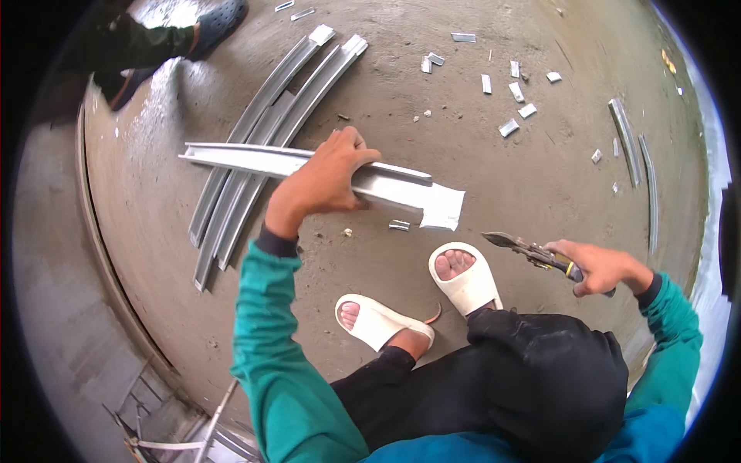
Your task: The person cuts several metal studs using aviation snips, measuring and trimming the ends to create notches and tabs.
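My left hand (328, 174) is closed around a silver metal channel (394, 189), gripping it across the middle. At its right end the side flanges are cut away, leaving a flat tab. The channel's left part passes over several more metal channels (301, 96) lying on the ground. Out to the right, my right hand (598, 266) is wrapped around the dark and yellow handles of a pair of tin snips (532, 251). The snips' dark blades point left, apart from the channel's cut end. Whether the blades are parted is hard to make out.
Small cut metal offcuts (508, 127) are scattered over the wet concrete floor (432, 100). Two narrow metal strips (625, 143) lie at far right. Another person's dark clog (220, 27) shows at upper left. My white slides (382, 320) are below the channel. Metal frame legs (212, 420) stand at lower left.
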Demonstrator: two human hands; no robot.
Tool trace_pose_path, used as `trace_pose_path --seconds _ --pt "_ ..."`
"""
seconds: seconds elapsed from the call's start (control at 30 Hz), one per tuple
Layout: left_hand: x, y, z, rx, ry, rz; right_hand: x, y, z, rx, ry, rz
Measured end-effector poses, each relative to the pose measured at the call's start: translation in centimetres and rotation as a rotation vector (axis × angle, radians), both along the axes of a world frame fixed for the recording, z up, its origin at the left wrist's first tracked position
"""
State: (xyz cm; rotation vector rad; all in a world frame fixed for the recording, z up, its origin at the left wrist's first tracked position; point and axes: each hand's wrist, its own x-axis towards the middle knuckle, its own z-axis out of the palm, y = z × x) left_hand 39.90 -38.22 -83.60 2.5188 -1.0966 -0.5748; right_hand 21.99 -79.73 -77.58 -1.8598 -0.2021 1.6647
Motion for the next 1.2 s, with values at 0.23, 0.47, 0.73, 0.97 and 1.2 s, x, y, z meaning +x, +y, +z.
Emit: trace_pose_path --seconds 0.23,0.47,0.73,0.97,1.2 --pt "2.8 -1.6 -4.5 0.0 0.763 -0.067 -4.5 -1.8 -1.3 -0.057 -0.374 -0.197" --pt "1.0 -3.6 -5.2 0.079 0.458 -0.105 -4.5 -1.1 -3.4 -0.066 -0.344 -0.226" --pt "-3.2 -2.1 -3.5 0.175 0.173 -0.19 -3.6 0.7 -4.2 -0.084 -0.158 -0.314" --pt "-5.7 -0.4 -3.7 -0.048 -0.137 -0.142 -3.5 2.8 -2.1 0.068 -0.163 -0.314" --pt "-6.9 0.3 -4.2 -0.116 -0.312 -0.08 -2.3 4.1 -0.5 0.086 -0.179 -0.201"
